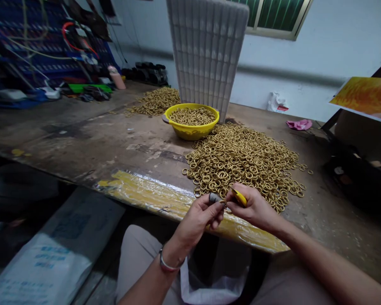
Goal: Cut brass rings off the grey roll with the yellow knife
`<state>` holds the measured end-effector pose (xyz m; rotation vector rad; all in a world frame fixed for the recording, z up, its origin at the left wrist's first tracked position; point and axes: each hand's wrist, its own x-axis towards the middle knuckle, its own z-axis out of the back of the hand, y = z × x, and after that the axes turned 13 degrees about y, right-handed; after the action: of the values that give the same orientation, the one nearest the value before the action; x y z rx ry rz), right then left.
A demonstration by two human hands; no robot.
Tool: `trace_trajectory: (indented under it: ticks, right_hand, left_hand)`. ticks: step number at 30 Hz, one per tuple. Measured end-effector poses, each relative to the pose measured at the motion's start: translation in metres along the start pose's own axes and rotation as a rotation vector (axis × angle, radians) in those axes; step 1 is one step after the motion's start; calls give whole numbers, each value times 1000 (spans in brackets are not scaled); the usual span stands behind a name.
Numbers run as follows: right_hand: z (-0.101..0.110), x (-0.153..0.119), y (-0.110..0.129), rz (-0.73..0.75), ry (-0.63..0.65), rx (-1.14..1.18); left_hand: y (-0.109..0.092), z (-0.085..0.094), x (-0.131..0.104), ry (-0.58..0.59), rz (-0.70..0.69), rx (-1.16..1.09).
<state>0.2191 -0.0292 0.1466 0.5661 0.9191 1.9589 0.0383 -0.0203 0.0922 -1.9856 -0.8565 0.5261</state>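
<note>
My left hand, with a grey wrap on one finger and a bracelet at the wrist, pinches a small brass-coloured ring at the table's front edge. Touching the fingertips of that hand is my right hand, closed around a small yellow tool; the tool's tip is partly hidden by the fingers. Just beyond both hands spreads a large pile of brass-coloured rings. Behind the pile, to the left, a yellow bowl holds more of these rings.
A tall grey ridged panel stands behind the bowl. Another ring pile lies back left, near a pink bottle. At right are a pink cloth and dark equipment. An open white bag hangs below my hands.
</note>
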Motion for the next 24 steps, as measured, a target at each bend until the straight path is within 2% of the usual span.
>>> trace_trajectory:
  ticks: [5,7,12,16,24]
  right_hand:
    - [-2,-4,-5,34,-38,-267]
    - [-4,-6,-5,-26,-28,-436]
    - [-12,-9,4,-190,117,-726]
    - [-13,-7,8,-245,145,-820]
    - [-18,-3,8,-262,158,-895]
  left_hand:
    - [-3,3,-4,18,-1,-127]
    - [-3,1,-6,-20,-45,-114]
    - [1,-4,-8,-97,-177,44]
    - [5,-3,-9,-115,-218,227]
    - [-1,-3,-13,-174,-205,422]
